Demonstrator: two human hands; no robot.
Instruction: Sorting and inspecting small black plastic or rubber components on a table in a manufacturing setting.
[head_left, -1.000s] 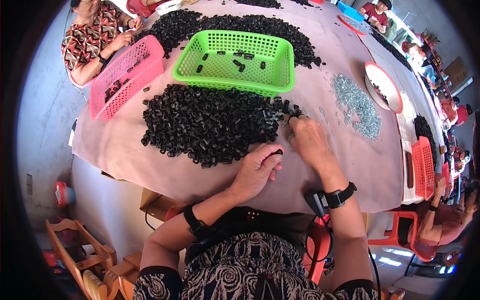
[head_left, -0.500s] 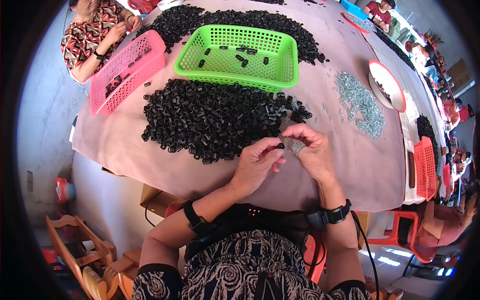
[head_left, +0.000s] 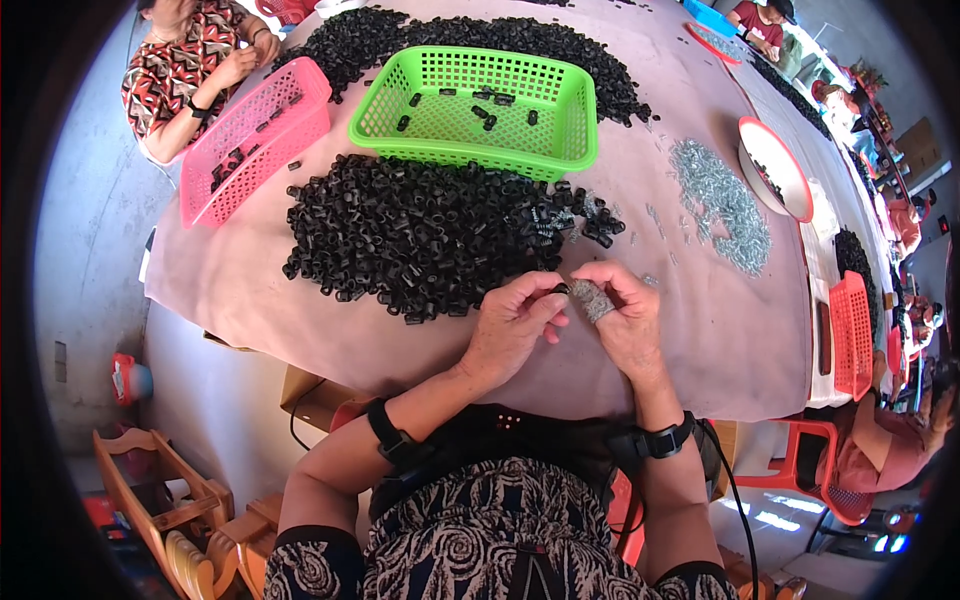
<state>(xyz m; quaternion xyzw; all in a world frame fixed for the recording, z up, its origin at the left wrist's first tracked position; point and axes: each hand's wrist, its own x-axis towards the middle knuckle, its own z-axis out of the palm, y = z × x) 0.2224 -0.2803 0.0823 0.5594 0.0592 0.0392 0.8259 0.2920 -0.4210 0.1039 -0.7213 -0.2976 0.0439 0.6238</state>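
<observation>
My left hand (head_left: 512, 325) pinches a small black plastic piece (head_left: 561, 289) between thumb and fingertips. Just beside it, my right hand (head_left: 627, 315) has its thumb and index finger curled close together. A grey, speckled covering (head_left: 592, 300) shows at my right thumb. Whether a small part sits in that pinch is too fine to make out. Beyond my hands lies a big heap of black plastic pieces (head_left: 400, 235), with some silvery spring-like metal parts (head_left: 548, 222) at its right end. Farther right spreads a pile of small silvery metal parts (head_left: 720, 210).
A green basket (head_left: 470, 160) holding several black pieces stands behind the heap. To its left is a pink basket (head_left: 205, 195), near a co-worker's arm (head_left: 205, 100). A white bowl with a red rim (head_left: 800, 190) and a red basket (head_left: 850, 335) are on the right.
My right hand has turned and shifted slightly left and down, showing more of the grey covering. My left hand keeps its pinch on the black piece almost in place.
</observation>
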